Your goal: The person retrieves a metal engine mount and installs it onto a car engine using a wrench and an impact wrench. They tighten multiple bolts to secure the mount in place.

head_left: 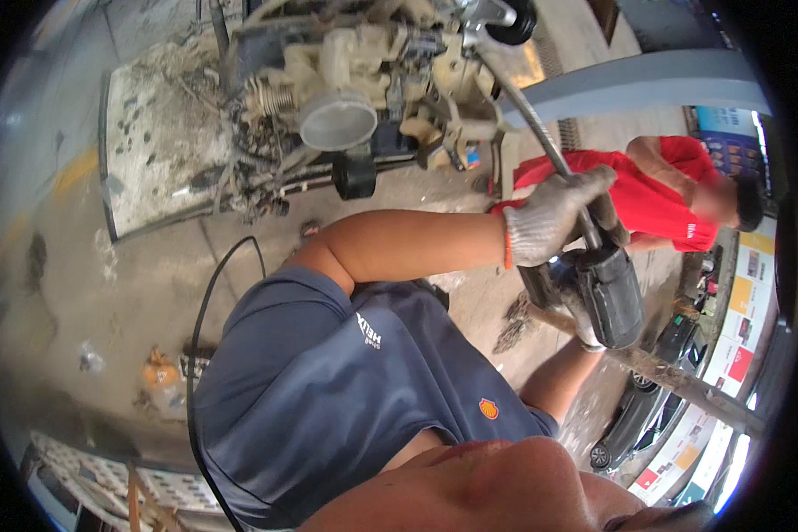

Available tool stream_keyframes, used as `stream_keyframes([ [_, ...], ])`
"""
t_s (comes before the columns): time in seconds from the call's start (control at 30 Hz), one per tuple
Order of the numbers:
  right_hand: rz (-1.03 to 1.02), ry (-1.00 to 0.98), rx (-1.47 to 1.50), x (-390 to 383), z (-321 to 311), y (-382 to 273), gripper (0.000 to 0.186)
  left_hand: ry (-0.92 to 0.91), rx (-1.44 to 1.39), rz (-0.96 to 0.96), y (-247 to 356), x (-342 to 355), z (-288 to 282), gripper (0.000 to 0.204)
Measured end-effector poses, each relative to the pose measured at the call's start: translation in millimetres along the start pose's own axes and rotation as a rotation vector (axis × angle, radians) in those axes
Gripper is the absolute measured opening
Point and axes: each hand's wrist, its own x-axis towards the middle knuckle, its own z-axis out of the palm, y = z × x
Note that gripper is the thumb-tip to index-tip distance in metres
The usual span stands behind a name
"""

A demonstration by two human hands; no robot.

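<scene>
My left hand (559, 213), in a pale work glove with an orange cuff, is closed around a long metal shaft (532, 115). One end of the shaft reaches the grimy engine assembly (337, 84); the other runs into a bulky black tool body (616, 297) just below my left hand. My right hand (585, 330), gloved too, is at the underside of this black body, which hides most of its fingers; what shows curls against it. The tool's exact kind is unclear. A pale round opening (339, 122) and a black cylinder (355, 176) stand out on the engine.
The engine sits on a dirty white-topped stand (151, 133). A black cable or hose (206, 328) hangs at the left. Someone in red (629, 191) stands beyond my hands. A grey curved beam (647, 80), a rusty bar (683, 386) and a dark car (638, 417) are at the right.
</scene>
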Motion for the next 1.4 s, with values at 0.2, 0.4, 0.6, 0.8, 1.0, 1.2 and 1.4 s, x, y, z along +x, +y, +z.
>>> stream_keyframes([
  [0.2, 0.815, 0.471, 1.665, -45, 112, -42, 0.038, 0.162, 0.516, -0.093, -53, -6, -35, 0.055],
  [0.4, 0.685, 1.377, 2.816, -60, 145, -35, 0.019, 0.234, 0.7, -0.158, -129, -3, -59, 0.046],
  [0.6, 1.659, 0.983, 1.498, -154, 221, -14, 0.029, 0.369, 1.017, -0.494, -209, 19, -115, 0.053],
  [0.8, 1.489, 0.611, 1.378, -258, 322, -27, 0.029, 0.328, 0.986, -0.761, -280, 13, -249, 0.032],
  [1.0, 1.512, 0.508, 1.824, -354, 421, -80, 0.076, 0.029, 1.356, -0.481, -314, -44, -409, 0.018],
  [1.2, 1.718, 0.358, 2.139, -370, 486, -94, 0.07, 0.525, 1.605, -1.094, -274, -214, -619, 0.035],
  [1.4, 1.642, -0.008, 1.899, -393, 596, -143, 0.053, 0.925, 1.79, -1.799, -213, -352, -778, 0.055],
])
